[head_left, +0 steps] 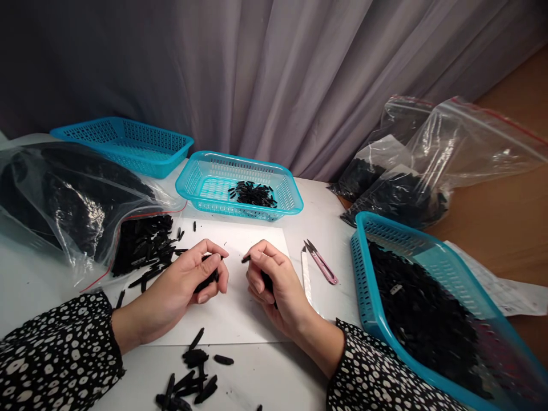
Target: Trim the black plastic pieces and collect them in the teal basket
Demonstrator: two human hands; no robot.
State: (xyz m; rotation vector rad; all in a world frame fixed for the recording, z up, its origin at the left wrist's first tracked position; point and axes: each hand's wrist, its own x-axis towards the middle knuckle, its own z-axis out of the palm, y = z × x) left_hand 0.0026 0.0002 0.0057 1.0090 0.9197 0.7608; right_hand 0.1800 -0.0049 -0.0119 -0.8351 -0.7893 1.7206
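Above a white sheet of paper (233,322), my left hand (182,285) is curled around several small black elongated pieces (209,281). My right hand (282,285) pinches one black piece (246,259) at its fingertips, and more dark pieces (268,282) show in its palm. The two hands are a short way apart. Left of the sheet, a heap of the same black pieces (145,242) spills from a clear zip bag (77,200). Several loose black pieces (208,389) lie on the table in front of the paper.
A blue basket (240,211) behind the paper holds a small pile of pieces. Another blue basket (171,162) stands back left. Pink-handled thread snips (323,265) lie right of the sheet. A large basket (362,274) of pieces and filled zip bags (398,188) are at right.
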